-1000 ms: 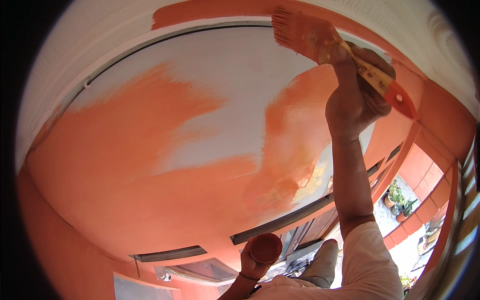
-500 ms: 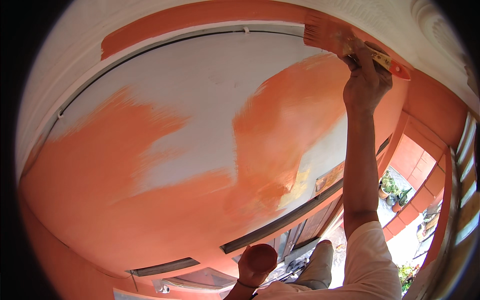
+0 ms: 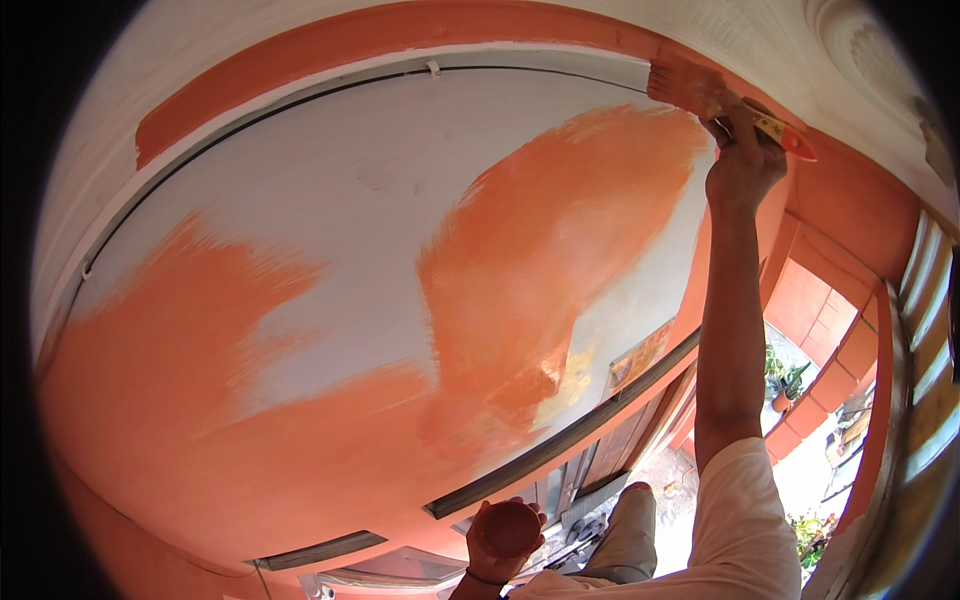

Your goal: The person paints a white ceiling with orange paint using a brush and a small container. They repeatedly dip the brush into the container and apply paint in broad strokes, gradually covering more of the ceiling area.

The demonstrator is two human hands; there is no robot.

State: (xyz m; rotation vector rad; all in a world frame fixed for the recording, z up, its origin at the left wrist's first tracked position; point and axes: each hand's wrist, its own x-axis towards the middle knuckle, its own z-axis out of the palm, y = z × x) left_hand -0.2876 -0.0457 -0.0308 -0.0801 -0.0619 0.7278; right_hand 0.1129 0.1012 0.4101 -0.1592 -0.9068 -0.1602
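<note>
High at the right, my right hand point(image 3: 745, 168) is closed round the handle of a wide paintbrush point(image 3: 690, 88). Its bristles, coated in orange paint, lie against the orange band point(image 3: 400, 28) along the upper edge of the wall. Low in the middle, my left hand point(image 3: 488, 562) is wrapped round a small round paint container point(image 3: 508, 530), its opening reddish orange. Between the hands spreads a white surface point(image 3: 370, 190) partly covered with orange strokes, with ragged brush marks at their edges.
A dark cable point(image 3: 270, 112) runs under the band, held by a white clip point(image 3: 434, 68). Pale moulding point(image 3: 865, 55) curves above at the right. Below are a dark slot point(image 3: 560, 440), my knee point(image 3: 632, 520) and, lower right, potted plants point(image 3: 790, 385).
The brush has moved a little to the right along the orange band with my right hand. The view has shifted somewhat; my left hand still holds the paint container low down.
</note>
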